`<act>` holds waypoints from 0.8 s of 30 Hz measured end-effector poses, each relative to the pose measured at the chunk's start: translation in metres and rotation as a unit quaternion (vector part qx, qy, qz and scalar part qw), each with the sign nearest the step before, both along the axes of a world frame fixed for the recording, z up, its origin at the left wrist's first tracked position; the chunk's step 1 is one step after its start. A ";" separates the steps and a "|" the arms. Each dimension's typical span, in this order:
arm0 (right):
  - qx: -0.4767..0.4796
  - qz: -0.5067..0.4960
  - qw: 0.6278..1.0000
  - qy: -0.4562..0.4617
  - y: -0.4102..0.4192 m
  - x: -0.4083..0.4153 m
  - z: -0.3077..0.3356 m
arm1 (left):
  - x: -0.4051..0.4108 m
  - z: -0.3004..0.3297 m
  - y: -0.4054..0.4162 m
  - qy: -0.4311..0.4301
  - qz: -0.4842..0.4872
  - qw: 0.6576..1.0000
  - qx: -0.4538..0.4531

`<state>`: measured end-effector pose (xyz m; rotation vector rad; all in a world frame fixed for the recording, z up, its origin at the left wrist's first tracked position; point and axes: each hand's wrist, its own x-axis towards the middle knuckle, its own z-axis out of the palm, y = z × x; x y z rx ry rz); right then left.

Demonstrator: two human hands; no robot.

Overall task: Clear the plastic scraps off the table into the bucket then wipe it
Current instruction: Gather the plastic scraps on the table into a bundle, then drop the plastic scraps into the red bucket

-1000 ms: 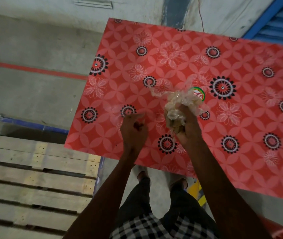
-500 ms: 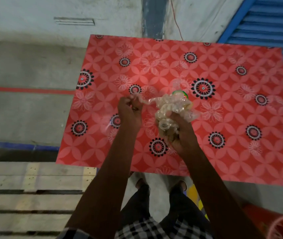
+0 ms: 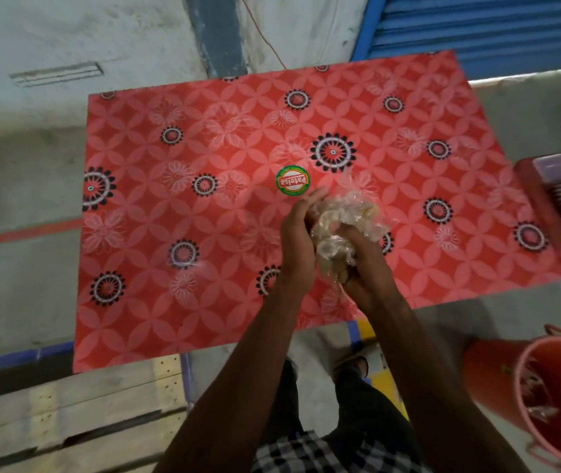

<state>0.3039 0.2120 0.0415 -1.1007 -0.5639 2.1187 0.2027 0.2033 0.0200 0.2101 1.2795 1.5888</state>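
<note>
I see the crumpled wad of clear plastic scraps (image 3: 340, 220) held just above the red flower-patterned table (image 3: 170, 302). The right hand (image 3: 364, 274) curls round it from below, and the left hand (image 3: 298, 233) presses its side with nearly straight fingers. The orange plastic bucket (image 3: 490, 377) stands on the floor, well apart.

A warehouse-like workspace: bare concrete floor (image 3: 16, 186), wooden pallet (image 3: 67, 414), blue roller shutter (image 3: 477, 25).
</note>
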 end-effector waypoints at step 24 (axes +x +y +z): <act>0.032 -0.423 0.904 -0.046 -0.045 0.451 -0.035 | 0.495 -0.041 0.001 -0.023 -0.239 0.970 -0.047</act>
